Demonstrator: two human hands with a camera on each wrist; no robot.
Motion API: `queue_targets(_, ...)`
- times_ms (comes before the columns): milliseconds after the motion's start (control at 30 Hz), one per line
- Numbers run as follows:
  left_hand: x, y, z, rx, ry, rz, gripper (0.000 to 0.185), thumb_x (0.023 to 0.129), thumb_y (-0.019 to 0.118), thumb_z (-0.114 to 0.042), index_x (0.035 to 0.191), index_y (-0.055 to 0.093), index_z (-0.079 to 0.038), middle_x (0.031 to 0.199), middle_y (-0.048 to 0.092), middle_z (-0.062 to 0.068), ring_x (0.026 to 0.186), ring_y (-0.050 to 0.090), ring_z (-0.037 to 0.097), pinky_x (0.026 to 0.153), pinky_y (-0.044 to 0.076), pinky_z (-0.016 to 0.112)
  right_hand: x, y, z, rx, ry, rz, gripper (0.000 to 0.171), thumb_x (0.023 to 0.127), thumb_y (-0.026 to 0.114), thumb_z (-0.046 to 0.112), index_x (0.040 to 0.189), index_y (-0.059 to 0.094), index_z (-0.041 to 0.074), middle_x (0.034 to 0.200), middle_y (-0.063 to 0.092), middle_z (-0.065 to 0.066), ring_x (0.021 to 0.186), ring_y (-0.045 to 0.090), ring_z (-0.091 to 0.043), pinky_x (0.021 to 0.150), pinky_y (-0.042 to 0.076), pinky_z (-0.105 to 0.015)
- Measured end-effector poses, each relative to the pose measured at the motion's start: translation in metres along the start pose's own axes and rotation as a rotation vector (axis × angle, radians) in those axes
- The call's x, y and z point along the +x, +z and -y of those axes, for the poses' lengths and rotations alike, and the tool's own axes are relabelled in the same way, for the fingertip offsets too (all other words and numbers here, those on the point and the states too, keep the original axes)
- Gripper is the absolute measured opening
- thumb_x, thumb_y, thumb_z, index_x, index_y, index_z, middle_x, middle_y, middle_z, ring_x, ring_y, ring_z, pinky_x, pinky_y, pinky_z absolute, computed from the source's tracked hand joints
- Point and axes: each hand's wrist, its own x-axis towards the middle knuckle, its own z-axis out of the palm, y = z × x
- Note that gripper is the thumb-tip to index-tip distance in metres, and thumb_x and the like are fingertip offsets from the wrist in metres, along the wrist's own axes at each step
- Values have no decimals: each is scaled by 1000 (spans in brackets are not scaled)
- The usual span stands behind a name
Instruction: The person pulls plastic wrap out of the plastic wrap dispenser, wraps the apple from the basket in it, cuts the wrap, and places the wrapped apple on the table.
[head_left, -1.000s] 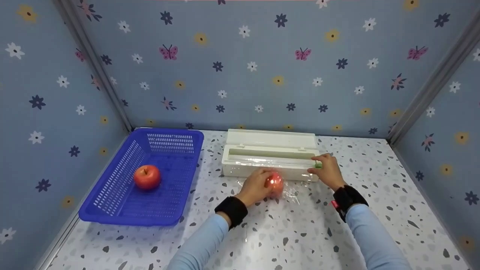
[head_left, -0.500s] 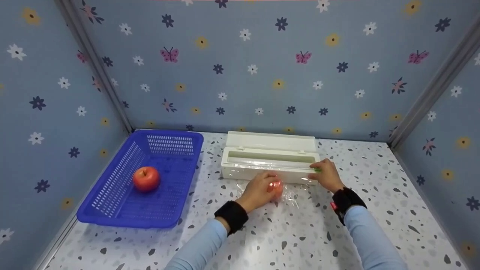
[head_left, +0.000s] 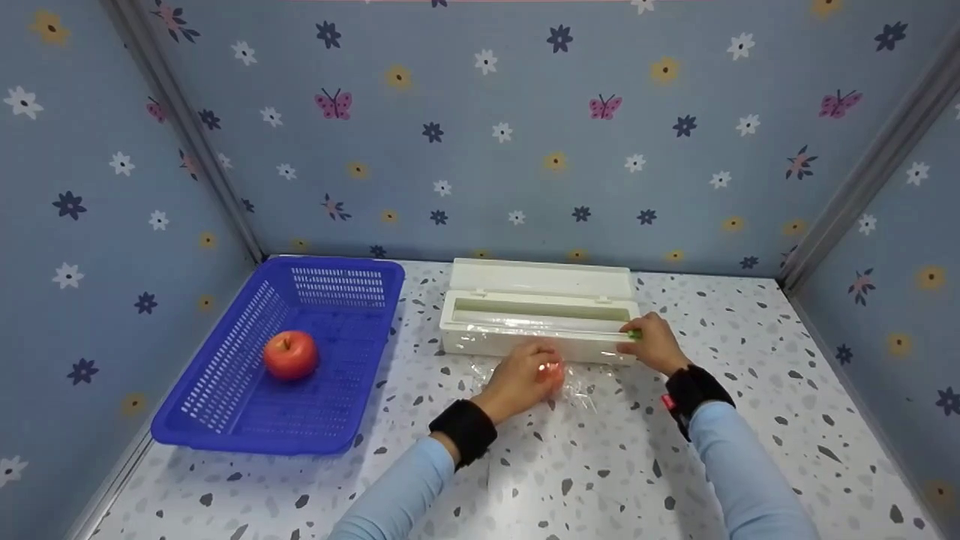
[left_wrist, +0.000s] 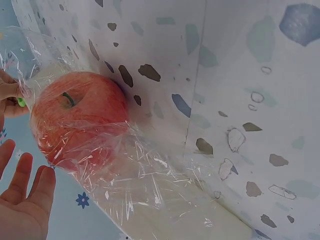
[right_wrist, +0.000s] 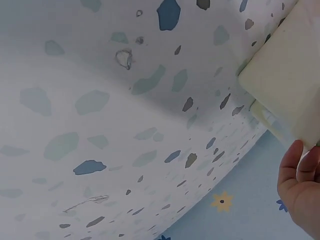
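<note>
Left hand (head_left: 517, 377): was wide, with its fingers quite straight and a little spread, at the film-covered apple (left_wrist: 82, 112); I cannot tell if the fingertips touched it.
Right hand (head_left: 655, 345): was narrow, its thumb and finger pinching the small green piece (head_left: 635, 334) at the right end of the white box (head_left: 540, 299).
Film-covered apple: was on the speckled table (head_left: 570, 472), close in front of the box, with its stem showing beneath the film.
Clear film (left_wrist: 145, 185): lay wrinkled around this apple and over the box's front.
White box: had its lid (head_left: 541, 280) turned back and a roll (head_left: 525, 322) inside.
Blue basket (head_left: 334, 375): stood left of the box and held another red apple (head_left: 291, 355).
</note>
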Motion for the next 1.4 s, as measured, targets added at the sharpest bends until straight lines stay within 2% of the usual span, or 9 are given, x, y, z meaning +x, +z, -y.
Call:
queue_targets(233, 8, 7, -4, -25, -5, 14, 26, 82, 64, -15, 106, 66, -6, 119, 59, 9, 112, 52, 20, 95, 45, 30, -2, -5, -11, 42, 40, 12, 28, 77, 71, 7, 100, 65, -8, 96, 51, -21, 89, 48, -29, 79, 42, -41)
queue_targets(433, 21, 14, -14, 5, -15, 57, 29, 82, 64, -15, 110, 64, -9, 122, 58, 6, 113, 52, 20, 97, 43, 30, -6, -8, -19, 88, 73, 6, 29, 76, 71, 5, 100, 65, -10, 99, 50, -22, 93, 49, -31, 83, 43, -44)
queue_targets(567, 36, 17, -23, 68, 23, 110, 30, 82, 62, -15, 112, 63, -9, 119, 59, 3, 108, 55, 18, 93, 45, 27, -6, -10, -22, 103, 93, -7, 30, 75, 72, 5, 100, 65, -9, 99, 50, -21, 92, 49, -30, 82, 43, -42)
queue_targets(733, 63, 20, -34, 192, 82, 228, 30, 86, 59, -16, 116, 61, -11, 115, 60, 1, 104, 58, 16, 89, 47, 24, -4, -13, -24, 141, 106, -11, 31, 75, 73, 8, 101, 66, -7, 97, 48, -19, 84, 49, -26, 67, 49, -32)
queue_targets(833, 81, 25, -41, 275, 133, 267, 30, 87, 57, -13, 117, 62, -12, 114, 61, 2, 104, 58, 16, 89, 48, 25, -4, -14, -25, 146, 105, -5, 32, 75, 73, 10, 102, 66, -5, 97, 48, -19, 82, 48, -24, 62, 47, -28)
queue_targets(967, 102, 39, -50, 399, 178, 273, 30, 90, 54, -10, 118, 63, -17, 112, 62, 1, 101, 59, 17, 82, 51, 28, -3, -11, -25, 141, 91, -13, 30, 75, 74, 13, 101, 68, -1, 98, 51, -18, 85, 47, -23, 68, 43, -30)
queue_targets(1133, 118, 59, -56, 518, 203, 254, 28, 90, 57, -14, 115, 64, -24, 106, 61, 0, 94, 60, 15, 74, 52, 26, -2, -3, -24, 182, 36, -36, 13, 75, 71, 4, 87, 69, -2, 88, 62, -21, 79, 59, -31, 66, 53, -35)
queue_targets(1233, 124, 69, -56, 544, 235, 227, 23, 87, 61, -16, 107, 68, -24, 100, 60, 0, 88, 59, 13, 71, 51, 23, 0, 1, -21, 190, 7, -48, 10, 74, 67, -5, 84, 68, -4, 78, 64, -18, 69, 60, -29, 60, 51, -32)
queue_targets(1400, 132, 77, -54, 555, 252, 186, 13, 85, 63, -16, 94, 72, -21, 93, 61, 0, 82, 58, 14, 66, 49, 24, 4, -1, -18, 193, -8, -51, 16, 72, 64, -9, 87, 67, -6, 77, 64, -16, 62, 53, -15, 54, 46, -25)
